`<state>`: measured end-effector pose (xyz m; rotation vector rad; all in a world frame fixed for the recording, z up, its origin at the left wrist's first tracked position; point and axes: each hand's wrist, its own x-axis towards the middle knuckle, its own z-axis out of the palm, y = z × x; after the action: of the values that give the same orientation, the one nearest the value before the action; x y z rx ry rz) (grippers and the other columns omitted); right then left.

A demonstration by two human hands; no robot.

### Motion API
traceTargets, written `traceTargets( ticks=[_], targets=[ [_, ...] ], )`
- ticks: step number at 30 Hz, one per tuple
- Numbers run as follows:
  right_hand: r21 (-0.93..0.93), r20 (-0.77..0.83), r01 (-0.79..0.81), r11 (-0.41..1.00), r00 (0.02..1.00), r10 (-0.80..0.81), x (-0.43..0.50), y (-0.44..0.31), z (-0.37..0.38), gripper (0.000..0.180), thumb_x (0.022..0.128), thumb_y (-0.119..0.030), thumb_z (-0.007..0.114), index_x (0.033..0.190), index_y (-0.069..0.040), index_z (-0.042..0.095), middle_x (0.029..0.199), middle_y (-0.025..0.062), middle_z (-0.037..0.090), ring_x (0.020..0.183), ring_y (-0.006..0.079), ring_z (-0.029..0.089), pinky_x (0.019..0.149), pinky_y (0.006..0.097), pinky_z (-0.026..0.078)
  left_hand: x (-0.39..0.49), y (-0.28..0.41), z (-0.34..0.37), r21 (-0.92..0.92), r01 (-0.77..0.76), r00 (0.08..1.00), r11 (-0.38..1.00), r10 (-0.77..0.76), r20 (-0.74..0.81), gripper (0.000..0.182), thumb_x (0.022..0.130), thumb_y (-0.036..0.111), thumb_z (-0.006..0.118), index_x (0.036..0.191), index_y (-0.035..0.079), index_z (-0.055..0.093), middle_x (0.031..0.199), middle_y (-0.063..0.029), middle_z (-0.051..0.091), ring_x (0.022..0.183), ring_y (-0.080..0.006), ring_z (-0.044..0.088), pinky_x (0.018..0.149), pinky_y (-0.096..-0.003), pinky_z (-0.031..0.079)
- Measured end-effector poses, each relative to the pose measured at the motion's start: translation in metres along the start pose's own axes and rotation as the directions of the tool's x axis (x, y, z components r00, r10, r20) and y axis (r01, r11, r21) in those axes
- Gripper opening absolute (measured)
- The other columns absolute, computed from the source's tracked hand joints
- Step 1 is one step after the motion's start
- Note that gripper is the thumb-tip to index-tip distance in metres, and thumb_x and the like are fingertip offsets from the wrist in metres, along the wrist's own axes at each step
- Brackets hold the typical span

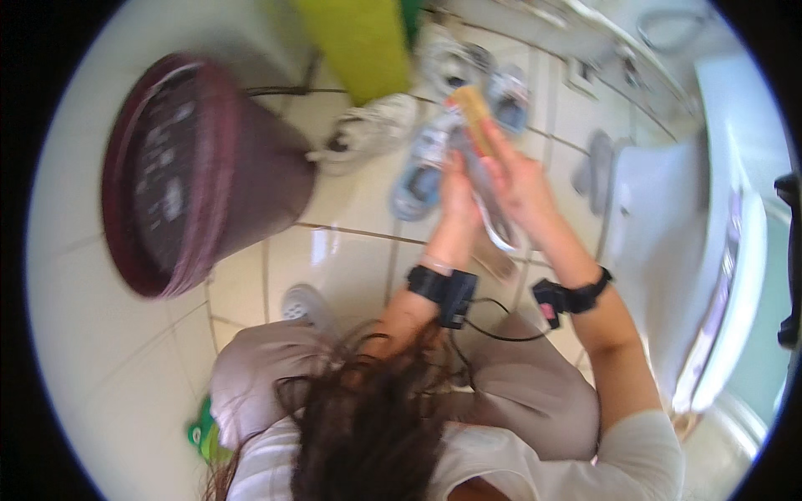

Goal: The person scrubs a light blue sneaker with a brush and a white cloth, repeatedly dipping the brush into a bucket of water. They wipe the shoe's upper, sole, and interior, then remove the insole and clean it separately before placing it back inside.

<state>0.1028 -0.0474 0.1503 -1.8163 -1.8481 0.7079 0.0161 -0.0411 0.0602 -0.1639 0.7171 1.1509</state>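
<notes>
In front of me, above the tiled floor, my left hand is closed around a grey shoe with a pale sole edge. My right hand grips a tan block-like object with red marks, held along the shoe's upper right side. It looks like a brush, but blur hides its details and any bristles. Just beyond my left hand, a blue-and-white shoe rests on the floor. Both wrists wear black straps with small boxes, joined by a thin cable.
A maroon bucket with dark, reflective contents stands at left. Off-white shoes and another blue shoe lie ahead, near a yellow-green panel. Grey slippers and a white fixture are at right. A green frog-like object sits lower left.
</notes>
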Motion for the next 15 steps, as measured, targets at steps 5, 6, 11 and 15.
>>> traceTargets(
  ticks=[5, 6, 11, 15],
  targets=[
    [0.202, -0.060, 0.709, 0.675, 0.697, -0.714, 0.093, -0.158, -0.028, 0.050, 0.093, -0.020, 0.056, 0.142, -0.011, 0.047, 0.126, 0.0169, 0.061, 0.109, 0.0291, 0.061, 0.095, 0.0353, 0.046, 0.005, 0.022, 0.004, -0.185, 0.014, 0.982, 0.983, 0.022, 0.190, 0.039, 0.101, 0.029, 0.045, 0.135, 0.010, 0.045, 0.124, -0.0085, 0.058, 0.109, -0.0190, 0.058, 0.088, -0.0360, 0.049],
    [0.223, -0.043, 0.771, 0.596, 0.618, -0.785, 0.105, -0.203, -0.019, 0.049, 0.092, -0.020, 0.057, 0.140, -0.010, 0.049, 0.121, 0.0161, 0.063, 0.105, 0.0312, 0.062, 0.092, 0.0355, 0.047, 0.005, 0.025, 0.005, -0.190, 0.048, 0.990, 0.981, -0.021, 0.138, 0.040, 0.101, 0.030, 0.046, 0.136, 0.011, 0.045, 0.125, -0.0084, 0.057, 0.109, -0.0186, 0.058, 0.087, -0.0354, 0.049],
    [0.190, 0.395, 0.622, 0.759, 0.660, -0.640, 0.138, -0.355, 0.066, 0.044, 0.092, -0.017, 0.055, 0.134, -0.004, 0.050, 0.091, 0.0273, 0.065, 0.088, 0.0427, 0.064, 0.079, 0.0476, 0.051, 0.002, 0.040, 0.008, -0.190, 0.066, 0.984, 0.979, -0.033, 0.172, 0.044, 0.100, 0.035, 0.044, 0.137, 0.011, 0.045, 0.126, -0.0082, 0.058, 0.110, -0.0193, 0.057, 0.087, -0.0355, 0.049],
    [-0.040, 0.587, 0.646, 0.763, 0.633, -0.505, 0.139, -0.373, 0.116, 0.032, 0.093, -0.017, 0.055, 0.122, -0.005, 0.055, 0.096, 0.0239, 0.067, 0.094, 0.0416, 0.064, 0.080, 0.0471, 0.052, 0.002, 0.061, 0.010, -0.203, 0.086, 0.976, 0.975, -0.042, 0.214, 0.047, 0.100, 0.040, 0.042, 0.137, 0.011, 0.045, 0.127, -0.0081, 0.058, 0.110, -0.0198, 0.057, 0.087, -0.0356, 0.049]
  ],
)
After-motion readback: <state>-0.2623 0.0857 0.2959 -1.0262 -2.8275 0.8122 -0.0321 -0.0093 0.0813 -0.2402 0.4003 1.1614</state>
